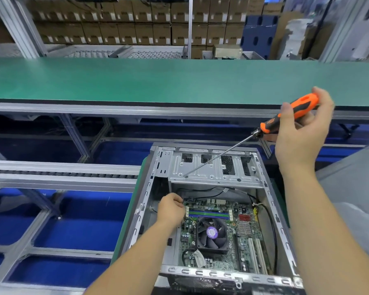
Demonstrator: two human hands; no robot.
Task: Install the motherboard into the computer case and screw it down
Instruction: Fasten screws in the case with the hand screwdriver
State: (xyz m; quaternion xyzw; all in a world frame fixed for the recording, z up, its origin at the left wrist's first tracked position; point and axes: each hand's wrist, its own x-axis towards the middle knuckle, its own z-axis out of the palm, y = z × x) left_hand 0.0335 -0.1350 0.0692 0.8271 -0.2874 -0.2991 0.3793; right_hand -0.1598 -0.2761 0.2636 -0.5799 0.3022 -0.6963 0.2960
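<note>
An open grey computer case point(273, 207) lies on its side in front of me. A green motherboard point(241, 245) with a black CPU fan point(211, 233) lies flat inside it. My left hand point(171, 207) is inside the case at the board's far left corner, fingers curled; whether it pinches something is hidden. My right hand point(303, 133) is raised above the case's far right and grips an orange-and-black screwdriver point(285, 116). Its long shaft slants down to the left, with the tip over the metal drive bay point(213, 169).
A long green-topped bench point(158, 79) runs across behind the case. Aluminium frame rails and a roller track point(62, 173) lie to the left over blue floor bins. Shelves of cardboard boxes point(119, 22) fill the background. Black cables point(271, 218) run along the case's right inner side.
</note>
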